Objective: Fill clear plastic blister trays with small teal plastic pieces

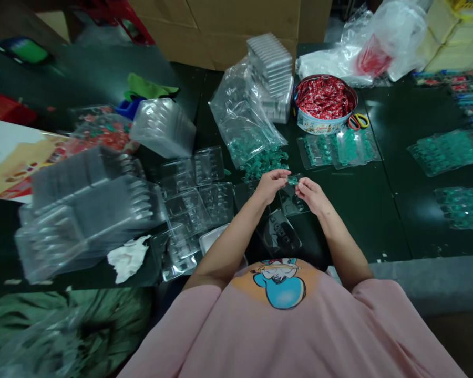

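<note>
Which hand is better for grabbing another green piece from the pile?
Probably the left hand: it's right beside the green pile. The right hand is farther away. Both seem to be pinching a small greenish item.

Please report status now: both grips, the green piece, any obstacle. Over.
Left grip, right grip: both pinched on small green piece. Piece held between them. Loose green pile just beyond left grip; no obstruction seen.

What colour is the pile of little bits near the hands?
The pile is bluish green; it shows in the head view.
</note>
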`<state>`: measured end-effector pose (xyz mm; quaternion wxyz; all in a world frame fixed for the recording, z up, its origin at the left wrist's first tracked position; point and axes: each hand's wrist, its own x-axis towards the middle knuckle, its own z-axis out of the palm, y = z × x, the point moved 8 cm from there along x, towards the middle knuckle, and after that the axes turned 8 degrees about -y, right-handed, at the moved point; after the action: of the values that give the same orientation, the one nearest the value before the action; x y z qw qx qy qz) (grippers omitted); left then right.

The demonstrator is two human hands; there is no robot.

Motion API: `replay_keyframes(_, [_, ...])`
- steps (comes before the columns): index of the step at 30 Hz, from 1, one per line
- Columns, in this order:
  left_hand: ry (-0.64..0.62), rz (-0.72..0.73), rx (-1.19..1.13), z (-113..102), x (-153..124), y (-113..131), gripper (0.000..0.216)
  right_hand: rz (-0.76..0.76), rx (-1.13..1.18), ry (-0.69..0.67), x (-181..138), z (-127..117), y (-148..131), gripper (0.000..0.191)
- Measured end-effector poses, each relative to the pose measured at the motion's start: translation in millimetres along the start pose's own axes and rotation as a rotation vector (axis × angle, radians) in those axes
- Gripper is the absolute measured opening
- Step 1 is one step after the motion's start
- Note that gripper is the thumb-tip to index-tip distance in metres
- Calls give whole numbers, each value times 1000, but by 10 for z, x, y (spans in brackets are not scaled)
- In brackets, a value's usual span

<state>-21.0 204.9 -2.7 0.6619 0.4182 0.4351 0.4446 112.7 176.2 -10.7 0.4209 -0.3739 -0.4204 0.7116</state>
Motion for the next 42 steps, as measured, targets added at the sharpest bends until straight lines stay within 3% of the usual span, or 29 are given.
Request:
replay_keyframes(5, [20,-15,-87,86,-21,-15,34,-48,11,103,31,-91,-16,45])
replay_keyframes(10, [7,28,-17,171,30,67,33,-67,34,139,76,-148,-105,45])
replay_keyframes(16, [36,105,138,200,125,72,27,-36,-101,155,122,-313,-110,32])
replay_keyframes(24, [99,113,590,82,225,-236,21,-44,-601,262,181,-485,111,7])
replay_keyframes(31, [148,78,795,94,232,-342,23,1,-974,296,224,-442,97,18])
replay_keyframes(42, [121,46,1017,135,259,-383,28,34,-1251,295,214,-317,131,27])
